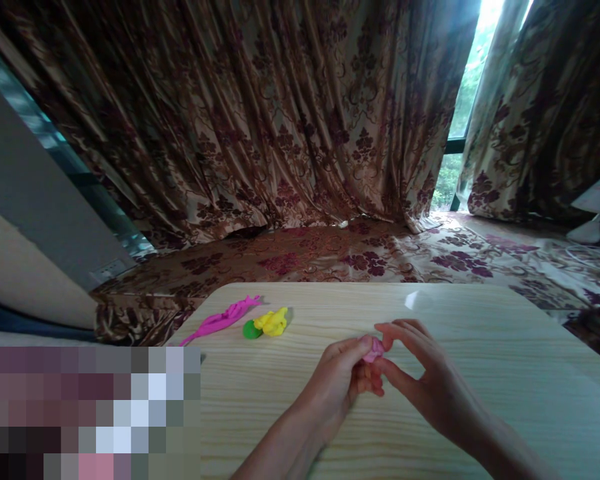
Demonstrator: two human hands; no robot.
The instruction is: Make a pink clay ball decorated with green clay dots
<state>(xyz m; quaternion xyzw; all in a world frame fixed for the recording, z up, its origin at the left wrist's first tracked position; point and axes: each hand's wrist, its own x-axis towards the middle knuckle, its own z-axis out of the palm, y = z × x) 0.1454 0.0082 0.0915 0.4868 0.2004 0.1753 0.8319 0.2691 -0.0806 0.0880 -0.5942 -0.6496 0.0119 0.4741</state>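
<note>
Over the front middle of the table, my left hand (337, 373) is closed on a small lump of pink modelling clay (373, 350), with the thumb pressed on it from above. My right hand (425, 363) meets the same lump from the right, its index finger and thumb pinching the near edge. The lump looks soft and uneven; its underside is hidden by my left fingers. Farther back on the left lie a long twisted magenta piece of clay (225, 318), a crumpled yellow piece (274, 323) and a round green piece (251, 329) that touches the yellow one.
The light wood-grain table (260, 413) has rounded far corners. Behind it is a ledge covered in flowered cloth (300, 260), below long patterned curtains (280, 120). A white lamp (597, 200) stands at the far right. A pixelated patch hides the lower left.
</note>
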